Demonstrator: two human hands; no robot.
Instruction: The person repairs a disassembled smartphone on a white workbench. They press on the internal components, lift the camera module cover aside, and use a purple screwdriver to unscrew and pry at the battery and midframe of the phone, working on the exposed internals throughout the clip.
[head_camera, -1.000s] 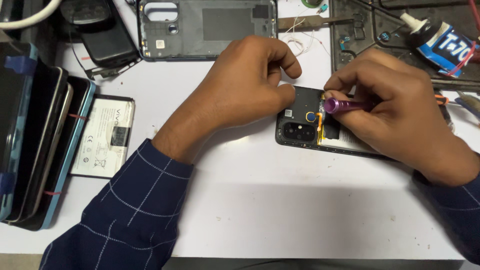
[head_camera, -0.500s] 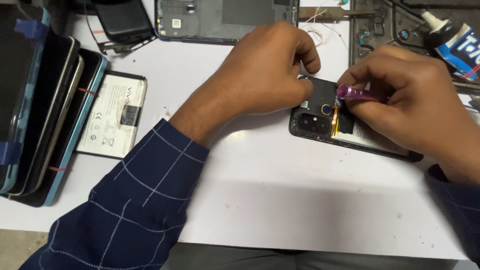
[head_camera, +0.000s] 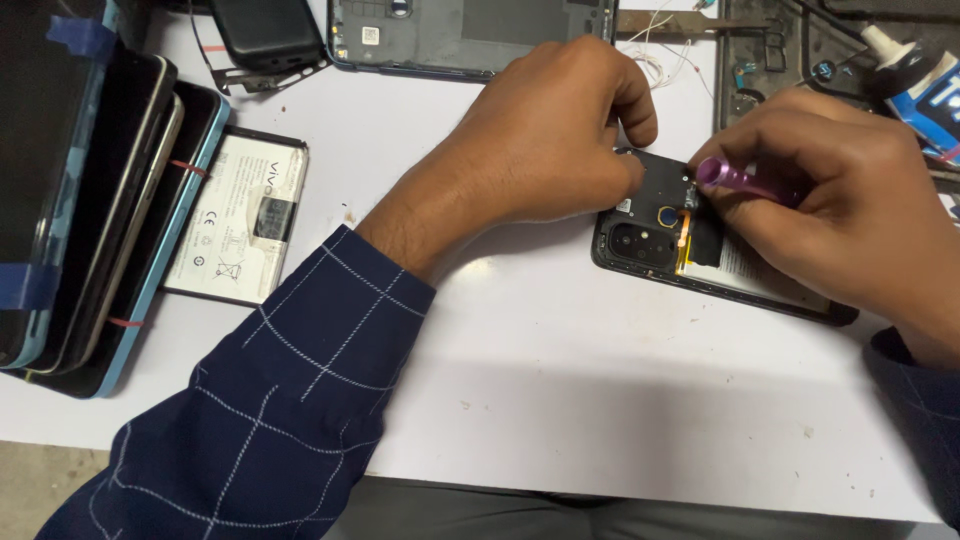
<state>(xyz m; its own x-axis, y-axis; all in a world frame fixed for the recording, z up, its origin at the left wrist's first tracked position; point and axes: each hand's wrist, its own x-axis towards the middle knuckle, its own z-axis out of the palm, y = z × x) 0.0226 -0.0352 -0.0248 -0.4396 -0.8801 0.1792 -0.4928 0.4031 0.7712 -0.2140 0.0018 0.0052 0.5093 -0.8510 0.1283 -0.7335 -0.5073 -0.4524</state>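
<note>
An opened black smartphone (head_camera: 680, 240) lies back-up on the white bench (head_camera: 560, 370), its rear cover off so the camera cluster, a round sensor and a strip of orange flex cable show. It sits right of centre, slightly askew, its far end hidden under the right hand.

The left hand (head_camera: 545, 140) comes in from the lower left in a dark blue checked sleeve (head_camera: 290, 400) and rests on the phone's upper corner. Its fingers are curled down tight against the frame, pressing it to the bench; whether they pinch any small part I cannot tell.

The right hand (head_camera: 850, 210) lies over the phone's middle and lower half. Its fingers are closed around a purple-handled screwdriver (head_camera: 740, 182), the handle's rounded end pointing toward the left hand. The tip is hidden behind the fingers, somewhere above the phone's board.

At the left edge of the bench stands a row of phones (head_camera: 90, 200) leaning side by side, some with blue tape. Just beside them a white phone battery (head_camera: 237, 215) lies flat. Along the far edge lie a dark back cover (head_camera: 470, 35) with its inside up, another dark phone (head_camera: 265, 30), a bare phone frame (head_camera: 780, 60) and, at the far right corner, a blue and white glue tube (head_camera: 915, 80).
</note>
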